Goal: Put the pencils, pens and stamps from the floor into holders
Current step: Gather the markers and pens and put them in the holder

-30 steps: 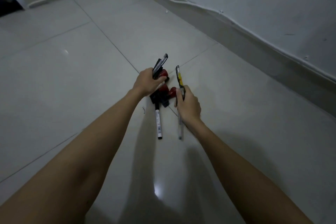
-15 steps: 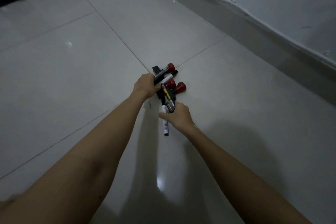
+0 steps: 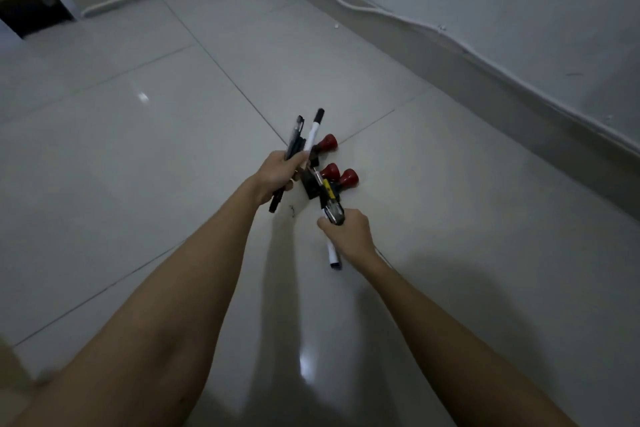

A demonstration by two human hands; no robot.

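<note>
My left hand is closed around a bundle of pens: a black pen and a white marker with a black cap stick up past my fingers. My right hand grips a yellow-and-black pen and a white marker whose end points back toward me. Between and beyond my hands, three red-handled stamps lie on the floor, beside a small black piece. No holder is in view.
The pale tiled floor stretches left and toward me. A wall with a skirting board runs along the right, with a white cable on it. A dark doorway sits at the far left corner.
My left hand has lifted its pens so they point up and away. My right hand drew back toward me with the yellow pen and picked up the white marker from the floor.
</note>
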